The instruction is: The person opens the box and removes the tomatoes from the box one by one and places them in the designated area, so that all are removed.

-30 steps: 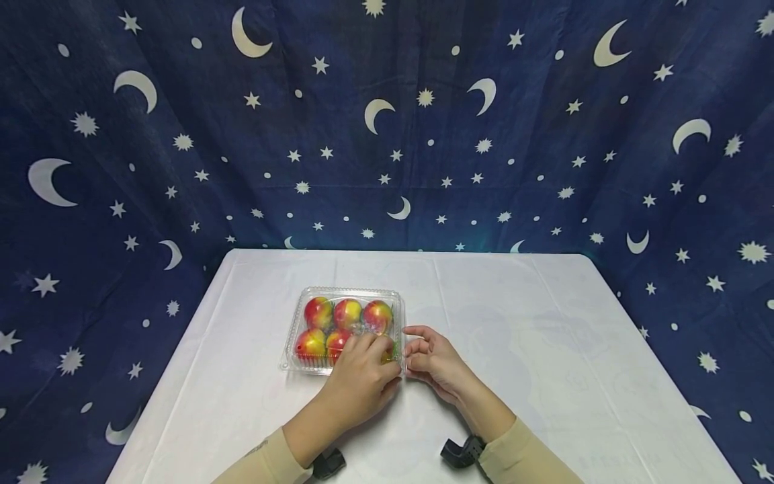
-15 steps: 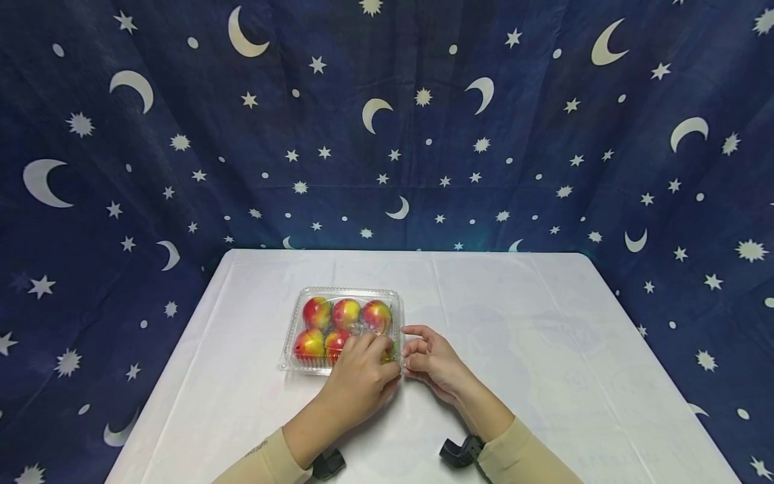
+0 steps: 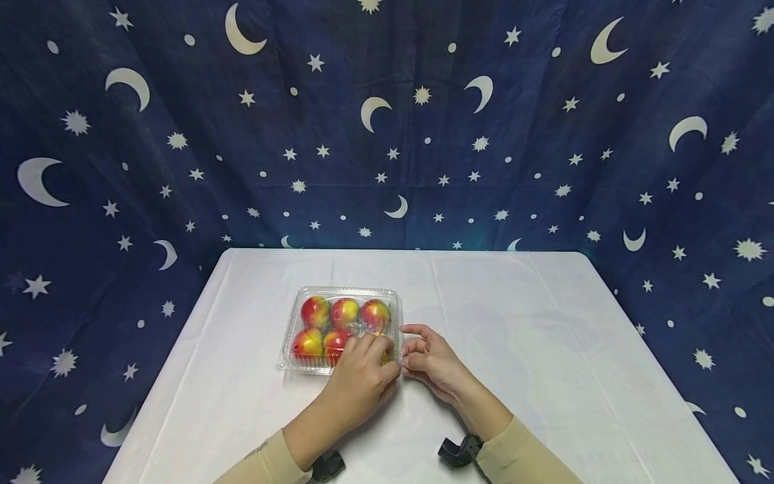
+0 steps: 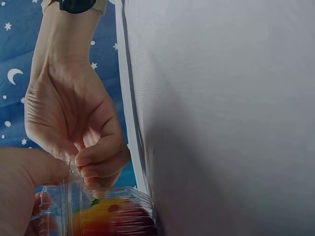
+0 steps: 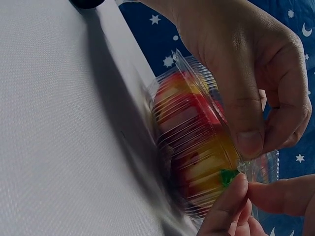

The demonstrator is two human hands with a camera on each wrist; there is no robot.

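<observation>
Clear plastic container [image 3: 347, 291]: on the white table [image 3: 514, 336], left of its middle, with its lid over the contents (whether it is latched, I cannot tell). The step in hand seems to be working the rim at the near right corner; the next move probably calls for a firm pinch on both sides of that corner, keeping the base flat.

Red-and-yellow fruit [image 3: 315, 312]: inside the container in two rows, the near right piece mostly hidden by a hand.

Left hand [image 3: 361, 375]: back of the hand up, forearm slanting up and rightward; thumb and curled fingers grip the rim.

Near right corner [image 5: 241, 167]: between the two hands' fingertips, which almost meet.

Right hand [image 3: 441, 368]: beside the right wall, forearm slanting up and leftward, palm turned toward the other hand; thumb and bent finger pinch the corner.
</observation>
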